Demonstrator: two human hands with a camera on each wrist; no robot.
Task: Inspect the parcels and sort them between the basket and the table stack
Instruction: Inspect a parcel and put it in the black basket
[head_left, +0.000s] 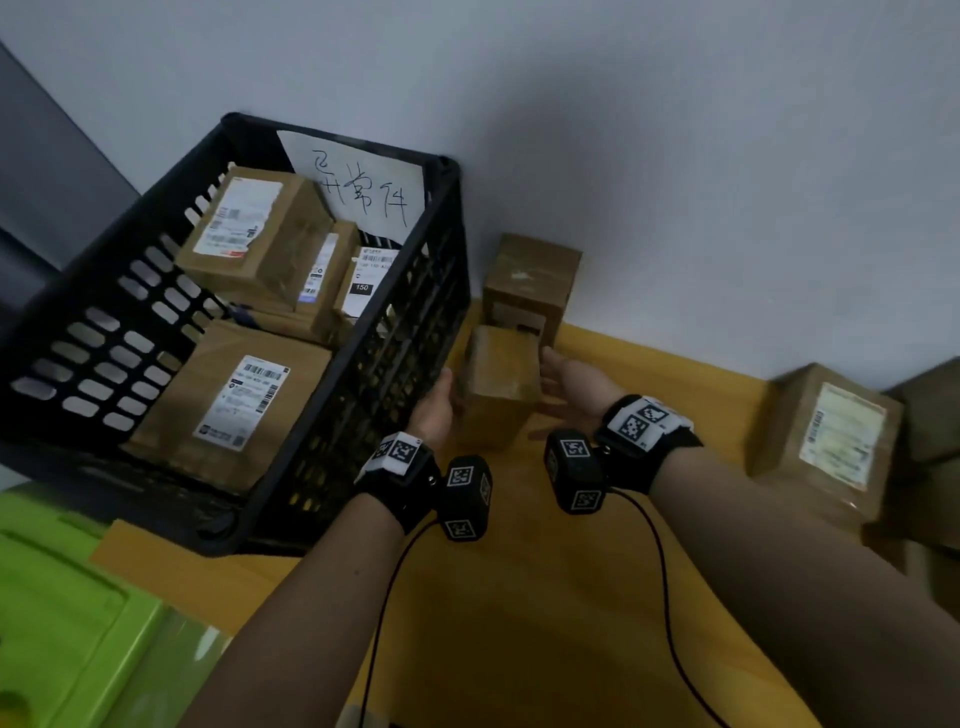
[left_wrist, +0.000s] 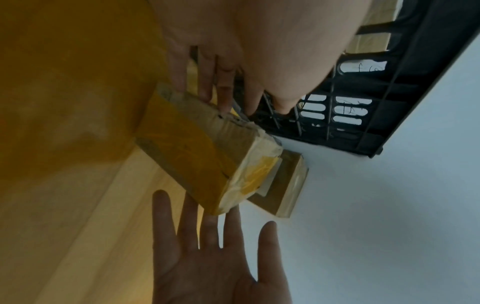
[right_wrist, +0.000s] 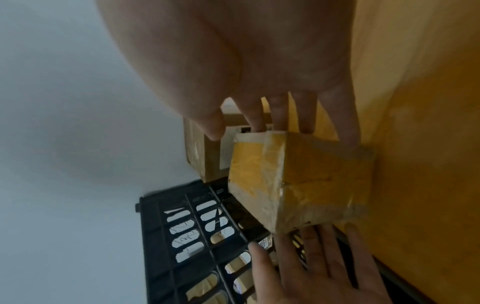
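1 label (head_left: 364, 283) in basket (head_left: 358, 374) marked "150".

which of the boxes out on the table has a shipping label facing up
The box at the far right: a pale label covers its upper face. The taped box between the hands and the box against the wall show no such label on top.

Black wristbands (head_left: 400, 483) carry square-coded white tags, black camera blocks (head_left: 466, 498), thin cables (head_left: 670, 623).
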